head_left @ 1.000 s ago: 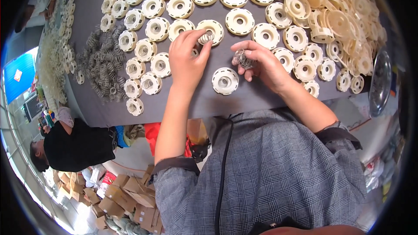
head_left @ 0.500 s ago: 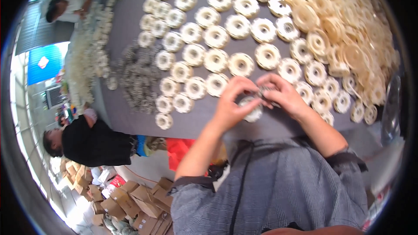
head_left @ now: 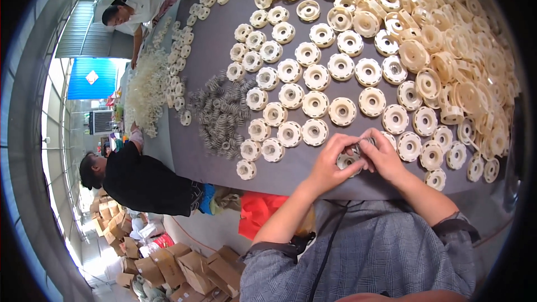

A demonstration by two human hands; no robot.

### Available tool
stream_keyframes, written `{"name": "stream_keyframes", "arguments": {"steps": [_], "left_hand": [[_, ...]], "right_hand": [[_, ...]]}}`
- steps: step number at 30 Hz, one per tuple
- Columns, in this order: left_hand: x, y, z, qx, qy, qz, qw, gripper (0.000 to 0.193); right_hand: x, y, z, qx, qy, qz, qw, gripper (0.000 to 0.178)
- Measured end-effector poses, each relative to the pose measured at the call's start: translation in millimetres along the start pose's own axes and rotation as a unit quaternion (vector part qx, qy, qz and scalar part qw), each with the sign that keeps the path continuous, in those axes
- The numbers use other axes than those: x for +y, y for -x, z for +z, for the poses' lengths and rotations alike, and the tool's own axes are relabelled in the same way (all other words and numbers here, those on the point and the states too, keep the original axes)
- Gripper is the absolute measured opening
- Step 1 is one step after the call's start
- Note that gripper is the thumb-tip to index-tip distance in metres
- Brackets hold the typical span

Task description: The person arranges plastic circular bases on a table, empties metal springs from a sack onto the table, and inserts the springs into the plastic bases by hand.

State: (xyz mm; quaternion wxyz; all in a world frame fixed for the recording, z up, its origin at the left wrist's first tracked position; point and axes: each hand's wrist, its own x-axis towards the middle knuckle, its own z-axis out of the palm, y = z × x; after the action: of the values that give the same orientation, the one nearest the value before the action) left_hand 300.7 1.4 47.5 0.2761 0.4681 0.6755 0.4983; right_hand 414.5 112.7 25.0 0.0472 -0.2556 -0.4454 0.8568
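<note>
Near the front edge of the grey table (head_left: 218,170), my left hand (head_left: 331,163) and my right hand (head_left: 387,157) meet with bent fingers. Between their fingertips is a small grey metal coil spring (head_left: 367,142), partly covered by the fingers. Under the hands lies a cream plastic wheel-like part (head_left: 348,160) with a hollow middle, half hidden by my left hand. Rows of similar round parts (head_left: 342,111) spread out beyond my hands, some with a spring seated in the centre. A heap of loose grey springs (head_left: 224,113) lies to the left.
A big pile of cream plastic rings (head_left: 453,50) covers the table's right side. Across to the left, a person in black (head_left: 142,182) and another in white (head_left: 142,8) are beside a heap of small translucent pieces (head_left: 146,92). Cardboard boxes (head_left: 184,268) sit on the floor at lower left.
The whole view has shifted, so the table and parts appear further right and lower. My hands stay over the same wheel-like part, fingers still together at the spring.
</note>
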Motion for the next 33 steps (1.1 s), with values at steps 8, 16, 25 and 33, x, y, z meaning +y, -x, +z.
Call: {"name": "stream_keyframes", "arguments": {"steps": [8, 16, 25, 33], "left_hand": [[-7.3, 12.9, 9.4, 0.058, -0.127, 0.017, 0.990, 0.020], [-9.5, 20.6, 9.5, 0.051, -0.138, 0.058, 0.987, 0.025], [4.8, 37.9, 35.5, 0.129, 0.591, -0.225, 0.764, 0.025], [-6.5, 17.0, -6.1, 0.033, -0.301, 0.063, 0.951, 0.021]], "right_hand": [[6.0, 0.8, 8.2, 0.013, 0.055, -0.053, 0.997, 0.022], [1.1, 3.6, 6.2, -0.004, 0.125, -0.045, 0.991, 0.023], [-2.3, -8.5, 27.5, 0.100, 0.005, -0.093, 0.991, 0.014], [-15.6, -14.3, 17.2, -0.066, 0.000, 0.060, 0.996, 0.019]]}}
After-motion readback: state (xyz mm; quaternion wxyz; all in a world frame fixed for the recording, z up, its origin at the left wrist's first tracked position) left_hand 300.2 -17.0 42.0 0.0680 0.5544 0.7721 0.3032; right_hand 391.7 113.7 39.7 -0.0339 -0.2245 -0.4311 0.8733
